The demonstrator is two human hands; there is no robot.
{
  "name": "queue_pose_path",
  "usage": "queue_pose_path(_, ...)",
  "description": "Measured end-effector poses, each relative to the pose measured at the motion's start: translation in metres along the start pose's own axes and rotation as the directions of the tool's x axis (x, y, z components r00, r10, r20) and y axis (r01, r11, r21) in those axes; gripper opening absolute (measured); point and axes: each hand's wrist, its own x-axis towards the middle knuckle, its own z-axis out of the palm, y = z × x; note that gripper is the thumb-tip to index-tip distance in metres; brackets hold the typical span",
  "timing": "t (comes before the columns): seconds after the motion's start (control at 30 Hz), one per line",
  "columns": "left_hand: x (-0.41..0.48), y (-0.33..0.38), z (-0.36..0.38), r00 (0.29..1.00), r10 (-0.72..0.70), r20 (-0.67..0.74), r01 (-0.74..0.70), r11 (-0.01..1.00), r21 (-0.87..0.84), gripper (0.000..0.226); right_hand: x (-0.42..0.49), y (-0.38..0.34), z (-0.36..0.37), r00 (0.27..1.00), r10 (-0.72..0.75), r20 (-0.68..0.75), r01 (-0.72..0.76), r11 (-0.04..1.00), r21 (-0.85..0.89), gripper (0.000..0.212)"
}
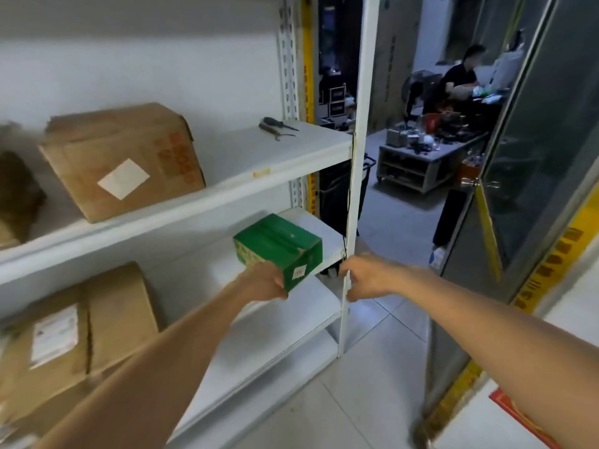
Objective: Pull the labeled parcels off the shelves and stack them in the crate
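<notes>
- My left hand point(265, 282): the arm reaches forward from the lower left. The fingers are curled against the near lower corner of the green cardboard box point(278, 243), with the thumb under that corner, so this hand holds the box.
- My right hand point(368, 277): the arm comes in from the lower right. The fingers are loosely curled right at the white front upright post point(346, 314) of the shelf unit. The post crosses in front of them, so I cannot tell whether they clasp it or hold nothing.
- Green cardboard box: it sits near the right front corner of the middle shelf point(329, 236), turned corner-on to me. A small white label point(299, 272) is on its near right face.
- Brown cardboard parcel point(107, 319): it stands at the left end of the shelf below, with a white printed label point(54, 335) on its front.
- Large brown cardboard carton point(126, 157): it rests on the top shelf point(246, 157) towards the left. It is set askew and carries a white diamond-set label point(123, 178).
- Two dark hand tools point(277, 128): they lie at the rear right corner of the top shelf.
- Glass door point(538, 150): it stands open on the right, edged with yellow tape.
- Beyond the doorway: a low grey table point(418, 162) is crowded with small items. A person in a black top point(458, 80) sits behind it.
</notes>
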Motion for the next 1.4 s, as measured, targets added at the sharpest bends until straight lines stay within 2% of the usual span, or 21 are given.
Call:
queue_pose_path(0.1, 0.016, 0.000, -0.001, 0.992, -0.086, -0.096, 0.083, 0.996, -0.041, 0.027, 0.026, 0.010, 0.009, 0.998, -0.055, 0.026, 0.056, 0.998, -0.020, 0.038)
queue_pose_path(0.23, 0.048, -0.013, 0.001, 0.994, -0.097, -0.059, 0.094, 0.994, -0.049, 0.028, 0.069, 0.018, 0.012, 0.993, -0.097, 0.070, 0.099, 0.995, -0.024, 0.063)
queue_pose_path(0.33, 0.086, -0.029, -0.007, 0.996, -0.037, -0.083, 0.033, 0.998, -0.047, 0.034, 0.108, 0.023, 0.000, 0.990, -0.130, 0.058, 0.132, 0.991, -0.033, 0.057)
queue_pose_path(0.4, 0.109, -0.038, -0.014, 0.992, -0.047, -0.118, 0.041, 0.998, -0.050, 0.033, 0.132, 0.028, -0.008, 0.991, -0.122, 0.063, 0.125, 0.991, -0.055, 0.054)
queue_pose_path(0.5, 0.137, -0.052, -0.013, 0.986, -0.133, -0.105, 0.117, 0.982, -0.145, 0.024, 0.163, 0.036, -0.014, 0.990, -0.111, 0.090, 0.120, 0.988, -0.094, 0.047)
queue_pose_path(0.6, 0.156, -0.062, -0.007, 0.962, -0.244, -0.121, 0.227, 0.964, -0.140, 0.028, 0.195, 0.044, -0.021, 0.986, -0.129, 0.109, 0.136, 0.989, -0.065, 0.037)
queue_pose_path(0.73, 0.168, -0.076, 0.001, 0.916, -0.365, -0.165, 0.327, 0.919, -0.218, 0.024, 0.233, 0.051, -0.022, 0.976, -0.168, 0.136, 0.177, 0.982, -0.063, 0.037)
queue_pose_path(0.87, 0.175, -0.086, 0.015, 0.820, -0.563, -0.103, 0.474, 0.769, -0.429, 0.028, 0.269, 0.056, -0.018, 0.974, -0.193, 0.119, 0.205, 0.974, -0.095, 0.055)
queue_pose_path(0.97, 0.187, -0.085, 0.027, 0.770, -0.637, -0.037, 0.509, 0.648, -0.567, 0.045, 0.294, 0.061, -0.011, 0.973, -0.204, 0.112, 0.215, 0.972, -0.098, 0.060)
queue_pose_path(1.03, 0.199, -0.085, 0.035, 0.741, -0.671, 0.015, 0.505, 0.543, -0.670, 0.045, 0.311, 0.062, -0.006, 0.974, -0.200, 0.104, 0.205, 0.978, -0.035, 0.072)
queue_pose_path(1.1, 0.214, -0.090, 0.044, 0.716, -0.694, 0.078, 0.458, 0.383, -0.802, 0.052, 0.328, 0.062, 0.001, 0.979, -0.184, 0.092, 0.176, 0.981, 0.084, 0.087)
queue_pose_path(1.2, 0.235, -0.104, 0.057, 0.668, -0.716, 0.202, 0.347, 0.060, -0.936, 0.063, 0.354, 0.063, 0.015, 0.976, -0.174, 0.128, 0.132, 0.950, 0.283, 0.097)
queue_pose_path(1.23, 0.235, -0.105, 0.057, 0.663, -0.717, 0.217, 0.315, 0.004, -0.949, 0.065, 0.362, 0.063, 0.018, 0.974, -0.168, 0.150, 0.106, 0.930, 0.351, 0.099)
queue_pose_path(1.3, 0.236, -0.105, 0.058, 0.674, -0.705, 0.221, 0.291, -0.022, -0.956, 0.063, 0.376, 0.064, 0.020, 0.969, -0.166, 0.185, 0.071, 0.898, 0.435, 0.103)
queue_pose_path(1.4, 0.230, -0.100, 0.055, 0.710, -0.659, 0.249, 0.273, -0.069, -0.960, 0.053, 0.384, 0.061, 0.021, 0.965, -0.163, 0.208, 0.056, 0.896, 0.440, 0.101)
